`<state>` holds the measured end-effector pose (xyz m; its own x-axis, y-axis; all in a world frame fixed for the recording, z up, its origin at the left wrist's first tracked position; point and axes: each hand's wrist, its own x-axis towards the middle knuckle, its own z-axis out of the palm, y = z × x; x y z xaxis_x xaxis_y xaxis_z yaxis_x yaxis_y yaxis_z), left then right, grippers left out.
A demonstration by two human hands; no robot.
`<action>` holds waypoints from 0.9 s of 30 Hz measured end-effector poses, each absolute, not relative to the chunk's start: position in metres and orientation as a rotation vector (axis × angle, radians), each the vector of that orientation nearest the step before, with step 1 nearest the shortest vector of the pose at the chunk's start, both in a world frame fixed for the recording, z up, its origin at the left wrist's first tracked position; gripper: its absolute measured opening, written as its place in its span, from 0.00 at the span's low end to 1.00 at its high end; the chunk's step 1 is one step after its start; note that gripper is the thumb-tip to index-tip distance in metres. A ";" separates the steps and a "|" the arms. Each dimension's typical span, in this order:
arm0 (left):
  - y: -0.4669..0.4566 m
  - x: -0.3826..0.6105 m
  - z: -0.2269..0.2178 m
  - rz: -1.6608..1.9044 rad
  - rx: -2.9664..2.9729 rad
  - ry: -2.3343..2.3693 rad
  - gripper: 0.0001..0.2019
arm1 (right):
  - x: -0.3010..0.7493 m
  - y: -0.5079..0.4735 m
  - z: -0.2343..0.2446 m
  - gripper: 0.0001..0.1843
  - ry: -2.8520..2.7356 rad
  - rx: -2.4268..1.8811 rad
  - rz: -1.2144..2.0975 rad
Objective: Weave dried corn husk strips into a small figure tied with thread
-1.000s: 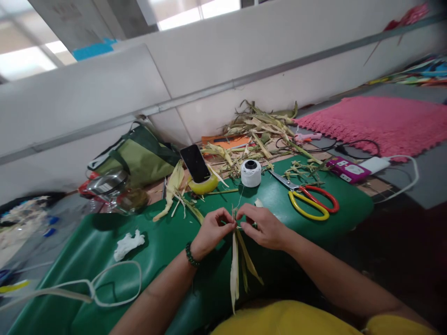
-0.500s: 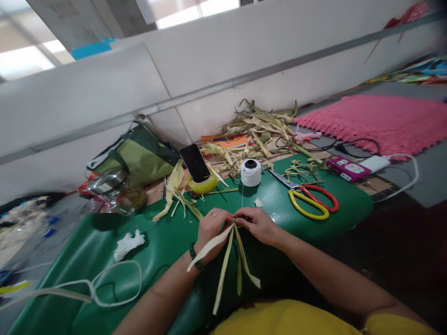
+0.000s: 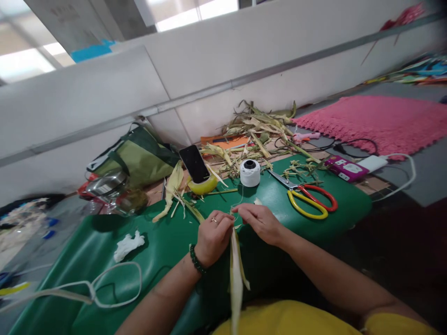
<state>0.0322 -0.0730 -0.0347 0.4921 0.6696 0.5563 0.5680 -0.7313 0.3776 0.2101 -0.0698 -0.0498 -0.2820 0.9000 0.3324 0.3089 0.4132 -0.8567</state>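
My left hand (image 3: pixel 213 236), with a ring and a dark beaded bracelet, is closed on the top of several pale corn husk strips (image 3: pixel 236 279) that hang down toward my lap. Close beside it, my right hand (image 3: pixel 260 222) has its thumb and forefinger pinched at the white thread (image 3: pixel 240 197) by the husk tops. This thread runs back to a white spool (image 3: pixel 250 173) standing upright on the green surface. To the right of the spool lie scissors (image 3: pixel 307 197) with one red and one yellow handle. The fingertips partly hide the spot where thread and husk meet.
Behind the spool lies a heap of dry husks (image 3: pixel 258 123). A phone (image 3: pixel 194 164) leans on a yellow tape roll (image 3: pixel 202 185). At left are a green bag (image 3: pixel 146 156), crumpled tissue (image 3: pixel 128 245) and glasses (image 3: pixel 115 284); at right, a purple power strip (image 3: pixel 345 167) and pink cloth (image 3: pixel 377 121).
The husk strips were fanned out and now hang together, straight down. My right hand has drawn slightly away from my left, and the thread now curves slackly near the fingers.
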 end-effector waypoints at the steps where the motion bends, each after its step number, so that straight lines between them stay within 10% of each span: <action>1: -0.073 0.033 -0.034 1.065 2.596 1.075 0.11 | 0.210 -0.068 -0.049 0.14 -1.850 -1.028 0.860; 10: -0.076 0.031 -0.036 1.031 2.632 1.086 0.11 | 0.209 -0.064 -0.052 0.10 -1.943 -1.023 0.735; 19: -0.078 0.032 -0.033 1.167 1.339 1.228 0.13 | 0.223 -0.063 -0.072 0.10 -2.245 -1.377 0.064; 24: -0.074 0.030 -0.025 1.143 1.336 1.238 0.13 | 0.236 -0.065 -0.060 0.08 -2.041 -1.282 0.373; 27: -0.074 0.033 -0.022 1.120 1.558 1.236 0.10 | 0.232 -0.069 -0.048 0.25 -1.819 -1.127 0.759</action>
<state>0.0332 -0.0740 -0.0221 0.1175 0.9827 0.1435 0.2390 -0.1682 0.9563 0.2318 -0.0694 -0.0478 -0.2388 0.9095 0.3401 0.3980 0.4112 -0.8201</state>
